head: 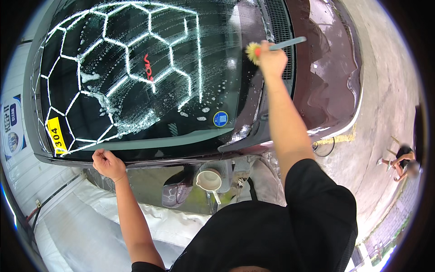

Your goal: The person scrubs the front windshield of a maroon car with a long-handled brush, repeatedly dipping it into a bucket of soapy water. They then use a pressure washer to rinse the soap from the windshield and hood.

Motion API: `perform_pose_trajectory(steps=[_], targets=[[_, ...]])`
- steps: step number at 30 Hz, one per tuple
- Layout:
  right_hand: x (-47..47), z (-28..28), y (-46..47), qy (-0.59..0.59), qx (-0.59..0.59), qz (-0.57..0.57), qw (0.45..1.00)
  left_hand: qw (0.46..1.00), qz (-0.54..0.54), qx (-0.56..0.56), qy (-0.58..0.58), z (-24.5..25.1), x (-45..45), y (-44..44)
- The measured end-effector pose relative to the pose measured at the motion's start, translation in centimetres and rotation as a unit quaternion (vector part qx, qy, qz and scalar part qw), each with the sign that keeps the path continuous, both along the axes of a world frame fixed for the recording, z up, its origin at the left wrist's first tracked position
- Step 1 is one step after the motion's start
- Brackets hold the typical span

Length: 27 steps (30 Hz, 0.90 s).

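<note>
My right hand (274, 62) grips a round brush (253, 53) with pale yellow bristles, a red collar and a grey handle. The bristles are at the lower edge of a car windshield (136, 102), beside the black cowl grille (283, 40). Soap streaks, foam and droplets lie on the glass, which mirrors white hexagonal lights. My left hand (108, 165) is by the near edge of the windshield and roof, fingers curled; whether it touches the car or holds anything small, I cannot tell.
A white dipper (209, 180) rests on a translucent container beside the car. The side mirror (176, 191) juts out near it. The dark maroon hood (323, 71) extends right. A yellow sticker (57, 136) and a blue round sticker (220, 119) are on the glass. Another person (402, 159) sits far right.
</note>
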State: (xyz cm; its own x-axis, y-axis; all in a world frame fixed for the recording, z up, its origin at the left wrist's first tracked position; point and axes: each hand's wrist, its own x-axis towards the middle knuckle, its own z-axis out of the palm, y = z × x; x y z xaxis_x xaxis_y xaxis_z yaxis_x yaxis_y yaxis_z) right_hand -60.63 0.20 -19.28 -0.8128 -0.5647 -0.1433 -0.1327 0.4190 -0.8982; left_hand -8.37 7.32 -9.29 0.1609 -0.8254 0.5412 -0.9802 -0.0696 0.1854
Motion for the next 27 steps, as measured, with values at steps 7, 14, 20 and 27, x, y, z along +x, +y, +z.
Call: perform_pose_trajectory(steps=[7, 14, 20, 27], targets=[[23.1, 6.7, 8.3, 0.018, -0.158, 0.529, 0.834, 1.000, -0.011, 0.012, -0.013, 0.4, -0.2, -0.2], [-4.0, -5.6, -0.8, 0.002, -0.098, 0.214, 0.972, 0.999, -0.018, 0.013, 0.035, 0.2, 0.3, 0.0], [1.6, -1.7, 4.5, 0.204, -0.053, 0.205, 0.956, 0.998, -0.039, 0.003, 0.040, 0.0, 1.1, 0.0], [6.5, -3.2, 17.4, 0.068, -0.183, 0.331, 0.923, 0.984, -0.080, -0.003, 0.159, -0.4, 2.4, -0.1]])
